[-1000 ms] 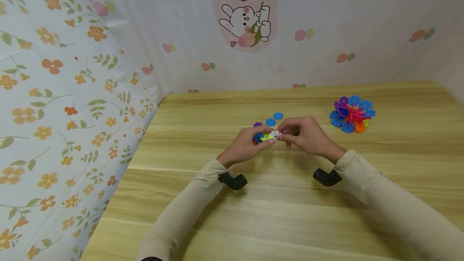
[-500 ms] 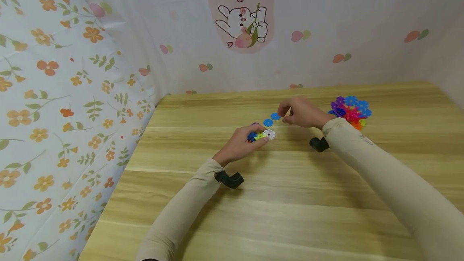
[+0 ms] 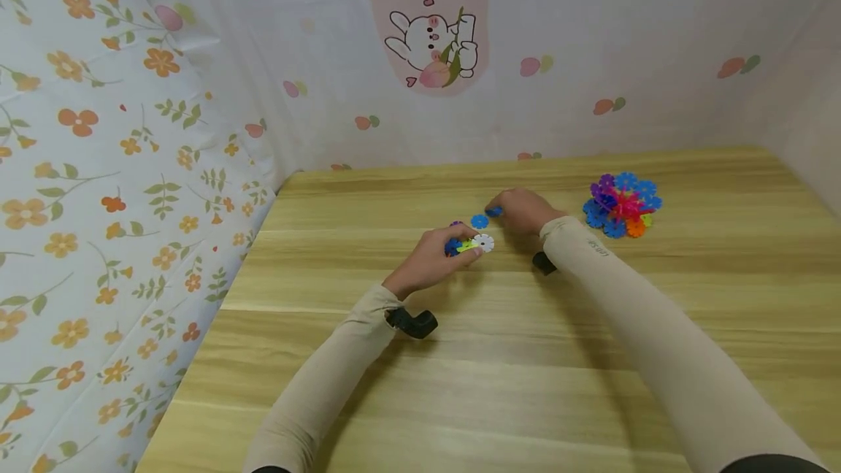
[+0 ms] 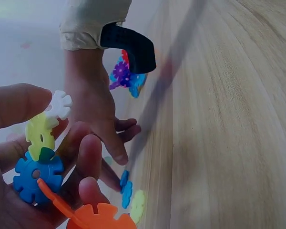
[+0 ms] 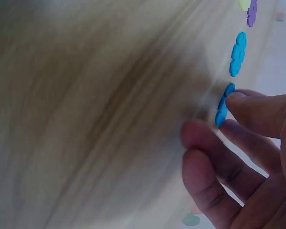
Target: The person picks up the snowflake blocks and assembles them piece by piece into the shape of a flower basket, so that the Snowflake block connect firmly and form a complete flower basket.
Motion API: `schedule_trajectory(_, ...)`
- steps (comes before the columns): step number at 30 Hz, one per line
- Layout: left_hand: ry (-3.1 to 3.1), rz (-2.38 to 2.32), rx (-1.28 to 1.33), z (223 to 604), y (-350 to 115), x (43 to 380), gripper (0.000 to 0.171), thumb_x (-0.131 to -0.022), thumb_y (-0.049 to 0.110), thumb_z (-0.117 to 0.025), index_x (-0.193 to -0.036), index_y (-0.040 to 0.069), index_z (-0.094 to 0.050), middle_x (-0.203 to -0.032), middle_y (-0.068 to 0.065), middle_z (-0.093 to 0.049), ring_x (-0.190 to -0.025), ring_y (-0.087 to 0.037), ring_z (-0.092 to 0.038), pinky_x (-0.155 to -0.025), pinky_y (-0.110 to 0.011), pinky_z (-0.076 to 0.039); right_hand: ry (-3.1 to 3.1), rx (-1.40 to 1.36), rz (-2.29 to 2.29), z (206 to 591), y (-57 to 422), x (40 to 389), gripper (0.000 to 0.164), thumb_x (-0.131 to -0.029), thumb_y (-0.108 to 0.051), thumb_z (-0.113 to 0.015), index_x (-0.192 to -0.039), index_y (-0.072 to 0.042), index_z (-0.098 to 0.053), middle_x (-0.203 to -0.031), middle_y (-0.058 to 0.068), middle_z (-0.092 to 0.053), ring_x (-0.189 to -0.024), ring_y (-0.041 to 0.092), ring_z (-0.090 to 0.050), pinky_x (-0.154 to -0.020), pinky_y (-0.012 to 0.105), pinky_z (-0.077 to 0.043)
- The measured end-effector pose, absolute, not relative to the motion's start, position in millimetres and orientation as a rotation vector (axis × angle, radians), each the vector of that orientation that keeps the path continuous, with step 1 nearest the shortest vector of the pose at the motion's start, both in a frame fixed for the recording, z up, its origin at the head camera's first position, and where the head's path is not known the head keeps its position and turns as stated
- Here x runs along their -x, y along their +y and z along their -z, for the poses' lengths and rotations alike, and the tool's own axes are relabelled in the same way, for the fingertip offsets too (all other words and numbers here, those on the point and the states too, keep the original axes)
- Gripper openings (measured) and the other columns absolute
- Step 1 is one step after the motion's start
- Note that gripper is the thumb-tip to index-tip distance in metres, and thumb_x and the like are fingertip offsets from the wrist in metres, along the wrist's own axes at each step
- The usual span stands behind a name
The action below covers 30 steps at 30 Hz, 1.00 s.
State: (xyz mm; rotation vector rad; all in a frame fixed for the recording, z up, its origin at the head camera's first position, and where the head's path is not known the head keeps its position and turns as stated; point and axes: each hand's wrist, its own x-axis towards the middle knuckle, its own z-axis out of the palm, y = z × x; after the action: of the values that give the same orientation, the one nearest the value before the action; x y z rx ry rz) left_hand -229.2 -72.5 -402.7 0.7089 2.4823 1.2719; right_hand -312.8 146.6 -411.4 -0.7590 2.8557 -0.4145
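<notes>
My left hand (image 3: pixel 430 258) grips a small chain of slotted plastic snowflake discs above the table. In the left wrist view a white disc (image 4: pixel 63 106) sits between thumb and finger, joined to a yellow disc (image 4: pixel 40 138). A blue disc (image 4: pixel 37 179) follows, with an orange disc (image 4: pixel 102 219) at the lower end. Farther back, my right hand (image 3: pixel 522 212) pinches a loose blue disc (image 5: pixel 222 110) at the tabletop, thumb on its upper side and a finger by its lower edge. The other fingers are loosely bent.
Another blue disc (image 3: pixel 479 221) lies just left of the pinched one, with a purple disc (image 5: pixel 252 13) and a yellow disc (image 4: pixel 138 206) beyond it. A multicoloured cluster of joined discs (image 3: pixel 624 204) stands to the right. Patterned cloth (image 3: pixel 552 108) hangs behind the table (image 3: pixel 460 385).
My right hand has left the white disc, moved back to the loose blue discs and taken hold of one. My left hand keeps holding the chain in about the same place.
</notes>
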Motion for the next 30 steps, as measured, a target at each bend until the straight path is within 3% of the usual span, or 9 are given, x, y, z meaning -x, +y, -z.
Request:
schedule_trajectory(10,2.487,-1.245,-0.705,404.0,-71.8,229.2,0.034,-0.100,0.033,-0.061,-0.129,0.015,-0.064,-0.125,-0.006,-0.064,-0.100,-0.017,-0.060,-0.083,-0.026,-0.051,3.016,0.714,0.410,423.8,146.1,315.9,0.016,-0.089,-0.001,-0.071,-0.103,-0.005,-0.077,-0.107,0.017,-0.076,-0.099,0.036,-0.071,-0.084,0.049,-0.059)
schedule_trajectory(16,2.469,-1.259,-0.698,403.0,-71.0,229.7,0.035,-0.100,0.033,-0.061,-0.129,0.014,-0.064,-0.126,-0.006,-0.063,-0.094,-0.014,-0.064,-0.080,-0.025,-0.052,2.989,0.644,0.440,420.8,147.0,318.0,0.025,-0.086,-0.001,-0.071,-0.111,0.001,-0.072,-0.115,0.022,-0.071,-0.104,0.039,-0.068,-0.086,0.050,-0.057)
schedule_trajectory(23,2.431,-1.301,-0.685,403.6,-70.4,230.9,0.040,-0.100,0.032,-0.061,-0.135,0.012,-0.061,-0.134,-0.008,-0.061,-0.090,-0.014,-0.069,-0.079,-0.025,-0.053,2.934,0.707,0.549,420.9,157.1,316.5,0.009,-0.088,0.001,-0.070,-0.093,0.000,-0.077,-0.096,0.018,-0.075,-0.093,0.035,-0.069,-0.085,0.048,-0.056)
schedule_trajectory(30,2.405,-1.322,-0.674,402.6,-68.5,231.3,0.040,-0.102,0.031,-0.059,-0.135,0.008,-0.058,-0.102,-0.019,-0.074,-0.086,-0.023,-0.073,-0.071,-0.022,-0.052,2.912,0.648,0.720,418.5,165.8,310.6,0.015,-0.085,-0.003,-0.074,-0.100,-0.003,-0.075,-0.098,0.018,-0.074,-0.091,0.031,-0.069,-0.085,0.049,-0.056)
